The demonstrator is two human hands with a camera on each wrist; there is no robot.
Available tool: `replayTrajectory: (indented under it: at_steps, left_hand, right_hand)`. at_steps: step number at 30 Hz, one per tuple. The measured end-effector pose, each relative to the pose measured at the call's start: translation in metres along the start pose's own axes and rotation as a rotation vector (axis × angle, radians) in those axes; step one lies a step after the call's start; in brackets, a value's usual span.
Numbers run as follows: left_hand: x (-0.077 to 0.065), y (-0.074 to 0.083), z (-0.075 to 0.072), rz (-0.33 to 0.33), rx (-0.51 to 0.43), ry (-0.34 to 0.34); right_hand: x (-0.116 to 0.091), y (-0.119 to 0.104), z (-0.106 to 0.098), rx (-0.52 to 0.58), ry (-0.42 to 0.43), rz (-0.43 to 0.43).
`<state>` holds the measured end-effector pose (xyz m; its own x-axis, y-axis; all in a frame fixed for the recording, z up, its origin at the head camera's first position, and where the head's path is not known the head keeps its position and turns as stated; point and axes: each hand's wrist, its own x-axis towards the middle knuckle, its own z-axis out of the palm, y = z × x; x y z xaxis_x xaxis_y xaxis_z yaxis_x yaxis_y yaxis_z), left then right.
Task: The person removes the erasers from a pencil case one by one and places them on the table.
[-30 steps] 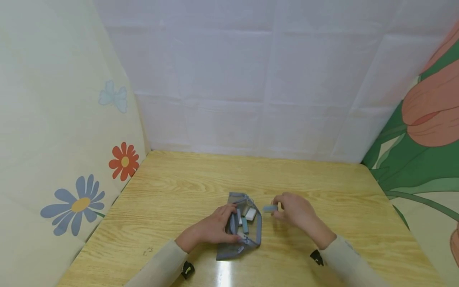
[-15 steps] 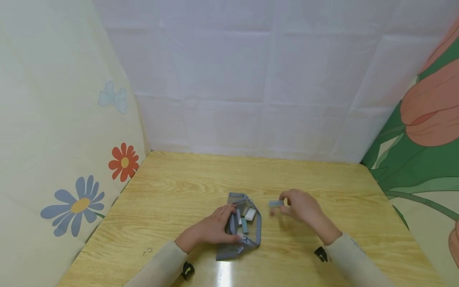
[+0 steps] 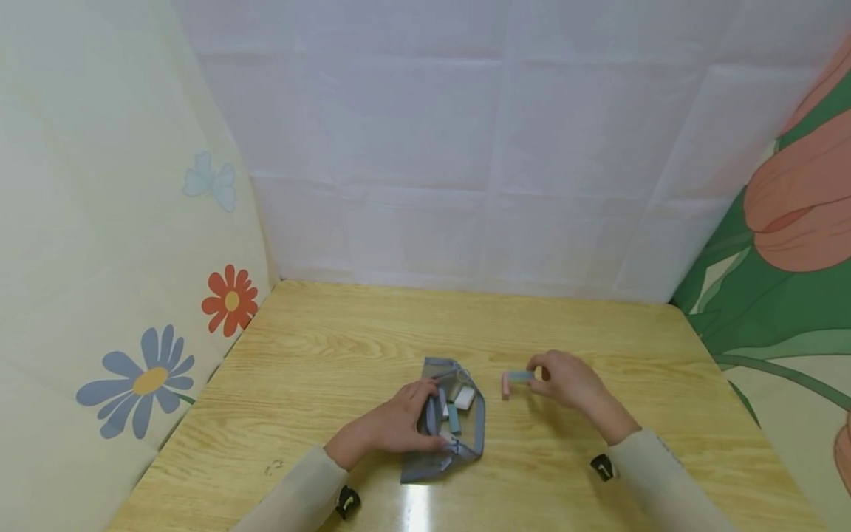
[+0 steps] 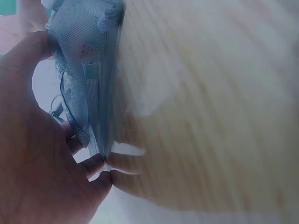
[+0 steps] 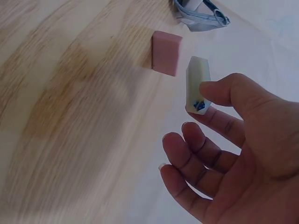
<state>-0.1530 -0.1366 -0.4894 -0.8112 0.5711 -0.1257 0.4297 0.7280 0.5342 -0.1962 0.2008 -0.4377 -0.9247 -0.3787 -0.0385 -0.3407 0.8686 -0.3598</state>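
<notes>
A grey-blue mesh zip pouch (image 3: pixel 480 421) lies unzipped on the wooden table, with several small white and teal blocks inside. My left hand (image 3: pixel 399 421) grips its left edge, thumb at the near end and fingers at the far end; the left wrist view shows the mesh side (image 4: pixel 84 60) close up. To the right of the pouch, my right hand (image 3: pixel 565 380) pinches a pale blue-green rectangular block (image 3: pixel 521 376) between thumb and index finger. A blue mark shows on that block's end (image 5: pixel 198 105) in the right wrist view. Beside it, a pink block (image 5: pixel 166 53) stands on the table.
The wooden table (image 3: pixel 346 332) reaches back to a white cloth backdrop (image 3: pixel 412 148). Flower-printed cloths hang at the left (image 3: pixel 80 222) and right (image 3: pixel 798 318). Black wrist devices sit by both sleeves.
My right hand has moved right, away from the pouch, with the blue-green block still pinched. The pink block has come into clear view beside it. My left hand and the pouch stay put.
</notes>
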Motion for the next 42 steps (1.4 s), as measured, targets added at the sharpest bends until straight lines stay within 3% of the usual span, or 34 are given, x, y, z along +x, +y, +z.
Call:
replayTrajectory:
  at_steps: [9,21,42]
  left_hand:
    - [0.001,-0.002,0.002,0.007,0.015,0.007]
    - [0.0,0.0,0.0,0.006,0.017,0.005]
    - [0.0,0.002,0.0,0.007,0.007,0.003]
  right_hand:
    - [0.004,0.014,0.006,0.037,-0.006,0.012]
    - [0.007,0.029,0.011,0.092,0.005,-0.046]
    - [0.012,0.038,0.017,0.103,-0.009,-0.009]
